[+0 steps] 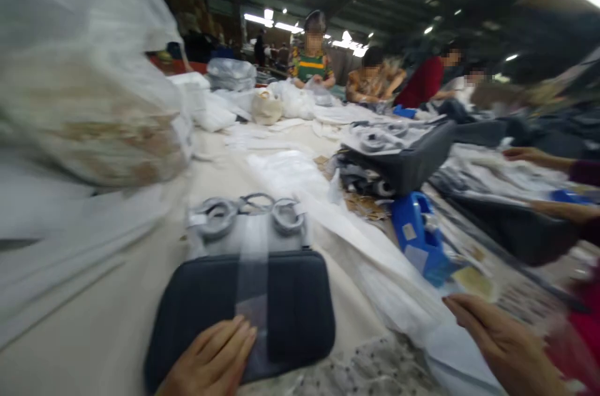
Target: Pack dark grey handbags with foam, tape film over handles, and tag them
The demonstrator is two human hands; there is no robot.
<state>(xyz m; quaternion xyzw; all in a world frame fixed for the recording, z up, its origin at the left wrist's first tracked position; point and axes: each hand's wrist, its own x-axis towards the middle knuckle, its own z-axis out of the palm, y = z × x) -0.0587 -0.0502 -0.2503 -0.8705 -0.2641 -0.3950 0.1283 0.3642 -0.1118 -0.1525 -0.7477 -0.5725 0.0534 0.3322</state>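
My left hand (213,358) lies flat, fingers together and stretched out, on the near edge of a dark grey pouch-like piece (244,315) with a clear strip of tape or film (253,277) running over its middle. Behind the pouch lie grey parts with several metal rings (248,215). My right hand (501,340) hovers at the lower right with fingers extended, over white plastic wrapping (407,302); it holds nothing that I can see.
A big clear plastic bag (79,71) fills the left. A blue tool (419,237) lies right of centre beside stacked dark fabric pieces (398,165). Another person's hands (539,158) work at the right; several people sit along the far end of the table.
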